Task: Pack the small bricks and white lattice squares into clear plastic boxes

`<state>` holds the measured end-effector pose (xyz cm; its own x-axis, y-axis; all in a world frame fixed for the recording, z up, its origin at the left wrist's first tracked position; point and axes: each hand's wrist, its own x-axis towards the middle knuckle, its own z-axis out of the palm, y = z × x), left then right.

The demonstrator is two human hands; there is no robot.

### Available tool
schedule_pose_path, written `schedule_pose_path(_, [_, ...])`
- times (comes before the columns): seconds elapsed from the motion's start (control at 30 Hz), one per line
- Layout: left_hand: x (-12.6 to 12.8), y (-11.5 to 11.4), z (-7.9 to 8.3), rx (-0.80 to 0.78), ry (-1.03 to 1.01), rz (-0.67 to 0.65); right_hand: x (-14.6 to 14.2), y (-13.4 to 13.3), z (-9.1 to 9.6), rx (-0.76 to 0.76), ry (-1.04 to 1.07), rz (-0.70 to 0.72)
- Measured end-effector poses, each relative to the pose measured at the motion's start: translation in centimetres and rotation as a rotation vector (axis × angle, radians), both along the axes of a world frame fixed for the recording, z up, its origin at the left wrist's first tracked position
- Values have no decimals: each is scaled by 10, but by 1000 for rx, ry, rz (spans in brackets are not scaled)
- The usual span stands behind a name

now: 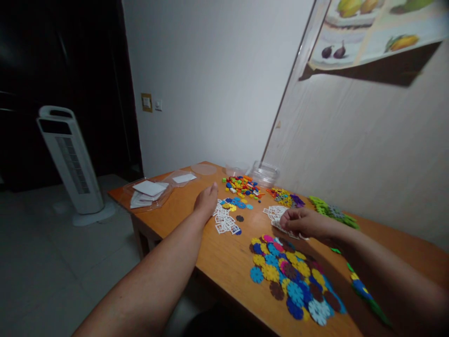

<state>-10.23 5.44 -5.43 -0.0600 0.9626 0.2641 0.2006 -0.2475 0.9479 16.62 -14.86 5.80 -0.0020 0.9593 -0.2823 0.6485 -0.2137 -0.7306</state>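
My left hand (206, 202) stands edgewise on the table beside a pile of white lattice pieces (224, 222). Its thumb sticks out and up, and the other fingers are mostly hidden. Blue and yellow notched discs (238, 202) lie at that pile's far side, with a dark disc (240, 218) close by. Over a second pile of white lattice pieces (275, 213), my right hand (298, 222) has its fingertips pinched together on a white lattice piece. Nearer to me spreads a large heap of multicoloured notched discs (270, 272).
Small coloured building bricks (243, 187) lie behind, near clear plastic containers (265, 174). Green and grey pieces (331, 210) line the wall side. White cards (150, 188) sit in a clear tray at left. A white tower fan (72, 159) stands on the floor.
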Motion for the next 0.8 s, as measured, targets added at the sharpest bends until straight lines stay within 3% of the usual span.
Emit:
schedule_pose_path(0.1, [0,1,-1,12,8,-16,-22,19,-8,54,-9,1])
schedule_pose_path(0.27, [-2,2,-2,18,39,-16,-65,59,-25,141,-194,46])
schedule_pose_path(0.43, [-2,1,-2,26,52,-19,-85,89,-40,191,-330,96])
schedule_pose_path(0.6, [-2,1,-2,8,62,-19,-89,95,-44,132,-303,94])
schedule_pose_path(0.8, [-1,2,-3,30,48,-26,-74,76,-39,111,-172,76])
